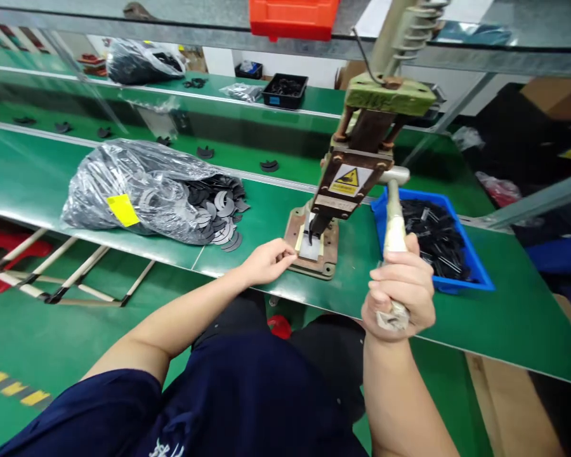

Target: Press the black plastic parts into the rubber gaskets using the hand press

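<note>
My right hand (400,292) is wrapped round the taped lever (394,222) of a hand press (345,171). At the left edge of the press's base plate (330,257), my left hand (270,260) has its fingers curled together; whatever they may hold is hidden. The press's dark tip reaches down to a small pale metal fixture (309,246) on that plate. To the left lies a clear plastic bag (137,184) with a yellow label, and dark crescent-shaped pieces (223,212) spill from its mouth.
A blue bin (461,235) of black parts stands right of the press. Behind the bench, several dark curved pieces (269,165) lie spaced along a green strip. A metal shelf edge (195,37) with a red bin (294,18) crosses overhead.
</note>
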Tool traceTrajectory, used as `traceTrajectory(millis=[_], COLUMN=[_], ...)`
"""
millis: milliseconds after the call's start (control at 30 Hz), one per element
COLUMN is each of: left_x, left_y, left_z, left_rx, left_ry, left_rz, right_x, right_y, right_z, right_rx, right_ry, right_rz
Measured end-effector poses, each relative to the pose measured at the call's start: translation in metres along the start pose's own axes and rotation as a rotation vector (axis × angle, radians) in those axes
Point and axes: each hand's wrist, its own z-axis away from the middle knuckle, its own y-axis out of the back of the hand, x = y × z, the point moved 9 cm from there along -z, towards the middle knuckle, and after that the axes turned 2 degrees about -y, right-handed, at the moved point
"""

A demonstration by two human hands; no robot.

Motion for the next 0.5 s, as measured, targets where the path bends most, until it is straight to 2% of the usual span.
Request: traceTrajectory(millis=[67, 133, 233, 333, 500], left_x=[-0.02, -0.049, -0.085, -0.103, -0.109], left_y=[0.031, 0.069, 0.104, 0.111, 0.11], left_z=[0.031, 0.059, 0.083, 0.085, 0.068], left_rx=[0.095, 0.219, 0.239, 0.161, 0.125], left_ry=[0.047, 0.168, 0.309, 0.332, 0.313], left_rz=[-0.253, -0.502, -0.714, -0.774, -0.734], right_x=[0.002, 0.004, 0.004, 0.004, 0.002], right_y=[0.0, 0.0, -0.001, 0.0, -0.002], right_z=[0.001, 0.002, 0.003, 0.002, 0.0], right_rx=[0.059, 0.1, 0.142, 0.159, 0.092], right_ry=[0.001, -0.005, -0.001, -0.001, 0.018], right_rz=[-0.026, -0.042, -0.057, -0.052, -0.03])
